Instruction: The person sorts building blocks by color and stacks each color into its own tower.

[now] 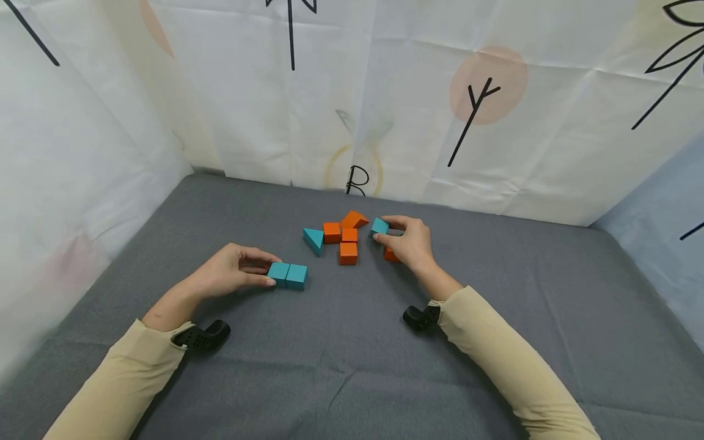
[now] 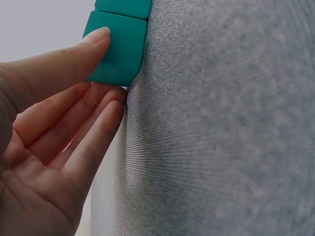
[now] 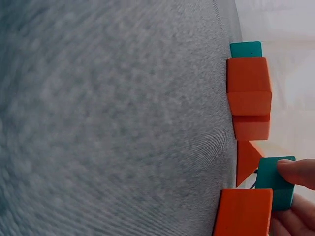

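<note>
Two teal cubes sit side by side on the grey cloth. My left hand pinches the nearer one, the left cube, and the right cube lies flush against it. In the left wrist view the thumb presses one face of the held cube, with the fingers behind it. My right hand grips another teal block between thumb and fingers. In the right wrist view this block shows beyond an orange cube. That orange cube is partly hidden under the right hand in the head view.
Between the hands, farther back, lie several orange cubes, an orange triangular prism and a teal triangular block. A patterned white curtain borders the back of the grey cloth surface.
</note>
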Available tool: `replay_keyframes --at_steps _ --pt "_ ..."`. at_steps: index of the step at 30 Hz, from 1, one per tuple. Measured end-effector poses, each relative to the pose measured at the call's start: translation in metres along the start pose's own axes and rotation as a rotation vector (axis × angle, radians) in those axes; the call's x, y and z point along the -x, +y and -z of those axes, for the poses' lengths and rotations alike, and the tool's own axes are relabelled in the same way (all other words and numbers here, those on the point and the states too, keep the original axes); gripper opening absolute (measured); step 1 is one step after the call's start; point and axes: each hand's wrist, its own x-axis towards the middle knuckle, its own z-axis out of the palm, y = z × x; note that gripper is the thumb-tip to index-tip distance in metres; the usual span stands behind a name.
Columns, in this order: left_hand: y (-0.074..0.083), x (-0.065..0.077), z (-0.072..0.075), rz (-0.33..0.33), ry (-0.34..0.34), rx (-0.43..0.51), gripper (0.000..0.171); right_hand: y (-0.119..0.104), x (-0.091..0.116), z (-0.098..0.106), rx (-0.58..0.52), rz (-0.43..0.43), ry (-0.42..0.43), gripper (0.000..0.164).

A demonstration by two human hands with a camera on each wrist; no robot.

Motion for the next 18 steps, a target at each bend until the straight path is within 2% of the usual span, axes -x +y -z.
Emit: replay_keyframes --at_steps 11,18 --pt "0.0 0.0 0.0 0.002 -0.002 0.008 0.042 -0.008 0.007 0.002 -0.08 0.059 -0.018 0.042" --pt "-0.002 -0.001 0.0 0.012 0.001 0.001 0.041 -0.015 0.012 0.0 -0.185 0.066 -0.037 0.04"
